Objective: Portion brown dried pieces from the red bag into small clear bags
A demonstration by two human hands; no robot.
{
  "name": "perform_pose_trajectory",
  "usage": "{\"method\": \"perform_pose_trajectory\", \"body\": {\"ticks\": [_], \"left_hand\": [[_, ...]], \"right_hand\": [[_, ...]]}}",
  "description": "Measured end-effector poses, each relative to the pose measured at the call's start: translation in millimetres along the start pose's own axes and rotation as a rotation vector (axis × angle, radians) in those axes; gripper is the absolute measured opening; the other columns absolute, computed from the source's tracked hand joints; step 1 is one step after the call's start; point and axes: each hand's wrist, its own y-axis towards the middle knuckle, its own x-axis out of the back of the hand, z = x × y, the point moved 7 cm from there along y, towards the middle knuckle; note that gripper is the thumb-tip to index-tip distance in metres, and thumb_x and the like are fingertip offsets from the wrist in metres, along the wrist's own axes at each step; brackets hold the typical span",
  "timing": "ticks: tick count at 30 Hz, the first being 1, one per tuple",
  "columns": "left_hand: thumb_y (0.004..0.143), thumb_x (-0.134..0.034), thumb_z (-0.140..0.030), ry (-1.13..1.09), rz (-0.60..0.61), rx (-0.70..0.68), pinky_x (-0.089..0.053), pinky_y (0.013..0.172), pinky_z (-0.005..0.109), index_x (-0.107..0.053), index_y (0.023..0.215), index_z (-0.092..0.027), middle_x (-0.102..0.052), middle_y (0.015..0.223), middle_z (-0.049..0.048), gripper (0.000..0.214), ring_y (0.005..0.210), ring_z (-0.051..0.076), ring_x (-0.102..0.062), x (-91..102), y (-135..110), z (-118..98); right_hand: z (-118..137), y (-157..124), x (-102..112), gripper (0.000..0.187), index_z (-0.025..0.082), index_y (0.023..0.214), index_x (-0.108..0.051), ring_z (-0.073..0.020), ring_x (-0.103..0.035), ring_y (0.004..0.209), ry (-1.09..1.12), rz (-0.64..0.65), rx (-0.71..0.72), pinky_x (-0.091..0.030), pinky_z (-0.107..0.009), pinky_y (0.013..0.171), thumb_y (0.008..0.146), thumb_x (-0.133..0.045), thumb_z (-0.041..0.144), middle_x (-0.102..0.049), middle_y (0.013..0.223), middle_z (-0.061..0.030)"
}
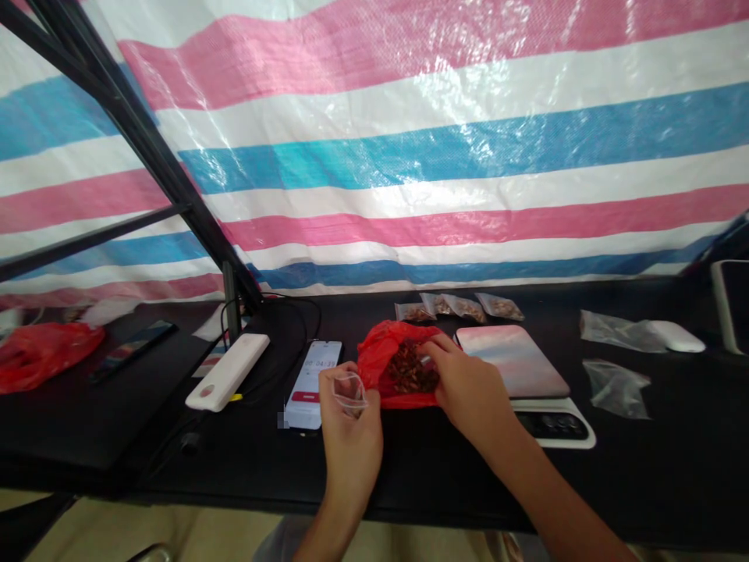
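Note:
My left hand [349,425] is closed on a small clear plastic bag [349,393], holding its mouth open above the black table [672,468]. Just right of it lies an open red plastic bag [383,351] with dark brown dried pieces [411,370] inside. My right hand [465,382] reaches into the red bag, fingers curled among the pieces; what the fingertips hold is hidden. A kitchen scale [520,367] with a pink-grey platform stands right of the red bag, under my right wrist.
A phone [313,375] showing a timer lies left of my left hand, beside a white power bank [228,371]. Several small filled bags [459,307] line the back. Empty clear bags [614,384] and a white mouse [676,336] lie at right. Another red bag [40,351] sits far left.

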Motion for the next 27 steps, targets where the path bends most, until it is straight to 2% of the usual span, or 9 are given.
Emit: {"method": "perform_pose_trajectory", "body": {"ticks": [4, 6, 9, 13, 16, 20, 24, 27], "left_hand": [[0.082, -0.061, -0.032, -0.005, 0.129, 0.211, -0.038, 0.052, 0.021, -0.041, 0.082, -0.025, -0.042, 0.073, -0.0068, 0.021, 0.057, 0.011, -0.042, -12.2, -2.5, 21.7], [0.083, -0.060, -0.034, -0.020, 0.170, 0.263, -0.035, 0.049, 0.021, -0.040, 0.080, -0.025, -0.038, 0.070, -0.0077, 0.022, 0.054, 0.011, -0.039, -16.8, -2.4, 28.3], [0.080, -0.064, -0.033, -0.085, 0.157, 0.254, -0.039, 0.055, 0.020, -0.043, 0.079, -0.024, -0.041, 0.072, -0.0071, 0.023, 0.060, 0.011, -0.042, -18.8, 3.5, 32.2], [0.076, -0.067, -0.032, -0.249, 0.156, 0.283, -0.039, 0.060, 0.021, -0.047, 0.077, -0.022, -0.047, 0.074, -0.0056, 0.022, 0.066, 0.011, -0.046, -22.9, 13.1, 40.2], [0.074, -0.068, -0.032, -0.282, 0.143, 0.297, -0.040, 0.060, 0.021, -0.047, 0.078, -0.022, -0.048, 0.076, -0.0058, 0.024, 0.067, 0.010, -0.046, -23.2, 17.8, 42.1], [0.071, -0.067, -0.035, -0.320, 0.139, 0.339, -0.043, 0.062, 0.022, -0.043, 0.078, -0.023, -0.048, 0.074, -0.0068, 0.028, 0.064, 0.010, -0.049, -21.6, 19.0, 39.2], [0.071, -0.068, -0.036, -0.294, 0.190, 0.353, -0.043, 0.063, 0.022, -0.044, 0.078, -0.022, -0.049, 0.072, -0.0069, 0.028, 0.064, 0.010, -0.050, -19.1, 18.8, 35.1], [0.071, -0.073, -0.033, -0.225, 0.241, 0.324, -0.038, 0.059, 0.020, -0.045, 0.078, -0.022, -0.046, 0.068, -0.0090, 0.031, 0.059, 0.008, -0.044, -15.7, 19.2, 31.8]], "right_hand": [[-5.1, 2.1, 0.1, 0.039, 0.029, 0.114, -0.066, -0.0208, -0.073, 0.089, 0.042, 0.013, 0.038, -0.039, -0.030, 0.059, 0.084, -0.055, 0.006, -0.069, 0.126, -0.0001], [-3.2, 1.8, -0.3, 0.042, 0.030, 0.115, -0.066, -0.0206, -0.073, 0.090, 0.044, 0.027, 0.076, -0.039, -0.030, 0.060, 0.083, -0.056, 0.006, -0.069, 0.125, 0.0003], [3.7, -0.3, -2.4, 0.047, 0.029, 0.116, -0.067, -0.0205, -0.073, 0.089, 0.025, 0.053, 0.103, -0.040, -0.030, 0.062, 0.079, -0.055, 0.002, -0.069, 0.125, -0.0010], [12.1, -0.8, -9.0, 0.046, 0.030, 0.127, -0.065, -0.0222, -0.074, 0.089, 0.048, 0.040, 0.112, -0.044, -0.031, 0.066, 0.087, -0.055, 0.010, -0.069, 0.127, -0.0030], [11.5, 2.1, -14.6, 0.043, 0.031, 0.128, -0.066, -0.0221, -0.074, 0.096, 0.169, 0.000, 0.103, -0.047, -0.032, 0.073, 0.091, -0.054, 0.013, -0.069, 0.130, -0.0014], [6.7, 6.1, -18.3, 0.041, 0.031, 0.121, -0.070, -0.0214, -0.071, 0.108, 0.373, -0.041, 0.069, -0.049, -0.031, 0.086, 0.088, -0.058, 0.009, -0.072, 0.127, 0.0007], [9.4, 6.8, -18.1, 0.039, 0.027, 0.116, -0.073, -0.0214, -0.070, 0.109, 0.511, -0.066, 0.078, -0.049, -0.033, 0.094, 0.086, -0.059, 0.006, -0.075, 0.121, -0.0015], [8.8, 7.0, -19.1, 0.036, 0.025, 0.115, -0.073, -0.0229, -0.071, 0.109, 0.592, -0.103, 0.045, -0.050, -0.038, 0.097, 0.086, -0.060, 0.008, -0.076, 0.118, -0.0039]]}}
